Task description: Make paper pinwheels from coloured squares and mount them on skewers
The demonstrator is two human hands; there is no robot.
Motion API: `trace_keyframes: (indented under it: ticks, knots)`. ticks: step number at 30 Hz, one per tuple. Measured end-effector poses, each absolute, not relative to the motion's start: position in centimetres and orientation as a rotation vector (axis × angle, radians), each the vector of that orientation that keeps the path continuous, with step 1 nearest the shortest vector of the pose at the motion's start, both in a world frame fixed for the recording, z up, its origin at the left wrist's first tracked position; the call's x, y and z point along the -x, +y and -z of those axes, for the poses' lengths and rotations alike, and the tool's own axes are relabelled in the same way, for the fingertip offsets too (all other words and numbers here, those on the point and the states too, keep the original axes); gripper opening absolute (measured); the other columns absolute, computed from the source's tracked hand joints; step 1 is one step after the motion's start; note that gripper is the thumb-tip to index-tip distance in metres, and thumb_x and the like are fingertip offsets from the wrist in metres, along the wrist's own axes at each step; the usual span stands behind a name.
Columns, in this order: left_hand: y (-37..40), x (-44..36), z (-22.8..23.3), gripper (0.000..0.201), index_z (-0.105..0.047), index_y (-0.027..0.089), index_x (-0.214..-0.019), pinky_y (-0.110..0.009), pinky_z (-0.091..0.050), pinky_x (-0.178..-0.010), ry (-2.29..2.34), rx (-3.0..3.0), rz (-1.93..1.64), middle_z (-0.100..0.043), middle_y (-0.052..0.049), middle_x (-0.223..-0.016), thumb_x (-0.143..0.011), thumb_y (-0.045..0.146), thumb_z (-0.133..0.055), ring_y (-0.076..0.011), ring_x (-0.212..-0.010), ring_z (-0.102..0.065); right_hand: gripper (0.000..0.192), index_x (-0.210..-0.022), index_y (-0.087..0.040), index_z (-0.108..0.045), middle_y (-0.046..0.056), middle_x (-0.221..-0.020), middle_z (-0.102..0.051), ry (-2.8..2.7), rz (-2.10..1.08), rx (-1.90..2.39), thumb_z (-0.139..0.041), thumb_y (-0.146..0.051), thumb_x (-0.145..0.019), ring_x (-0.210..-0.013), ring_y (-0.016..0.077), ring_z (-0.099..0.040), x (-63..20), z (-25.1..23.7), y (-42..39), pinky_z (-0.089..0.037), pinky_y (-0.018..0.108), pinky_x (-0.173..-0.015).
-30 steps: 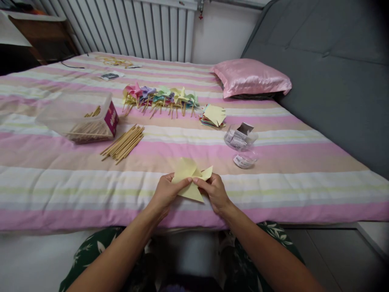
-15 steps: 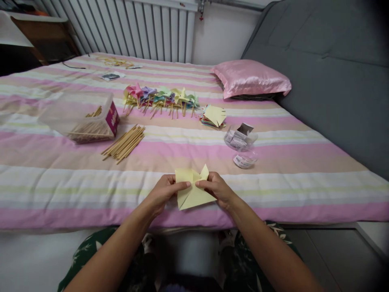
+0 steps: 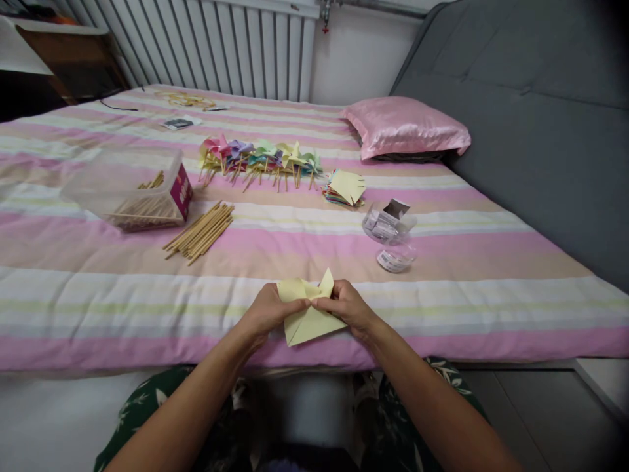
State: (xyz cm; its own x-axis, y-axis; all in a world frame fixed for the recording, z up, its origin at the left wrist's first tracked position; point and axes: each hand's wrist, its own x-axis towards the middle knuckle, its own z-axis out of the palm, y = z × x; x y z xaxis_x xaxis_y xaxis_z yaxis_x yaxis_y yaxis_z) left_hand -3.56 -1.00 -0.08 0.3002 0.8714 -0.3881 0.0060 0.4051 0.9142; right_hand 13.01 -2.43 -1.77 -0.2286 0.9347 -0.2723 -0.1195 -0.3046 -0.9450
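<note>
A pale yellow sheet of paper (image 3: pixel 313 324), slit from its corners and partly folded, is held between both hands above the front edge of the bed. My left hand (image 3: pixel 268 311) grips its left side, the thumb pressed on the paper near the middle. My right hand (image 3: pixel 351 307) pinches the right side, its thumb tip meeting the left one at the centre. One pointed flap stands up beside the right fingers. The fingers behind the paper are mostly hidden.
Wooden sticks (image 3: pixel 201 233) lie beside a clear plastic box (image 3: pixel 170 190) holding more sticks. Finished paper pinwheels (image 3: pixel 263 157) lie further back, left of a stack of cut paper (image 3: pixel 346 188). Small clear containers (image 3: pixel 396 255) sit at right, with a pink pillow (image 3: pixel 407 128) behind.
Both thumbs have come together at the paper's centre. The left upper part of the paper now curls inward, and the sheet has shifted slightly left and down.
</note>
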Motion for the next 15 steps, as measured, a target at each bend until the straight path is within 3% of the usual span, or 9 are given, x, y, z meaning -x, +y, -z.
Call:
trace_keyframes:
  ticks: [5, 9, 15]
  knots:
    - [-0.9, 3.3, 0.1, 0.027, -0.069, 0.011, -0.08, -0.024, -0.045, -0.059, 1.139, -0.911, -0.836, -0.07, -0.006, -0.074, -0.057, 0.024, -0.076, -0.0156, -0.063, -0.061, 0.028, -0.082, -0.016, -0.063, 0.001, -0.075, -0.064, -1.038, -1.614, 1.056, -0.074, -0.035, -0.064, -0.065, 0.0123, -0.059, -12.8, 1.5, -2.3, -0.046, 0.022, -0.059]
    - [-0.6, 3.4, -0.1, 0.03, -0.068, 0.012, -0.081, -0.026, -0.047, -0.061, 1.156, -0.822, -0.999, -0.07, -0.004, -0.074, -0.055, 0.025, -0.077, -0.0163, -0.063, -0.062, 0.039, -0.098, -0.022, -0.056, -0.001, -0.081, -0.06, -1.06, -1.506, 1.052, -0.071, -0.04, -0.067, -0.06, 0.0097, -0.054, -12.9, 1.6, -2.2, -0.038, 0.018, -0.047]
    - [0.0, 3.9, -0.9, 0.035, -0.066, 0.011, -0.086, -0.023, -0.047, -0.059, 1.165, -0.702, -1.18, -0.07, -0.003, -0.076, -0.055, 0.021, -0.077, -0.0148, -0.063, -0.061, 0.043, -0.11, -0.023, -0.047, -0.001, -0.081, -0.057, -1.203, -1.04, 1.079, -0.067, -0.029, -0.072, -0.063, 0.0097, -0.053, -12.5, 1.7, -2.8, -0.041, 0.021, -0.055]
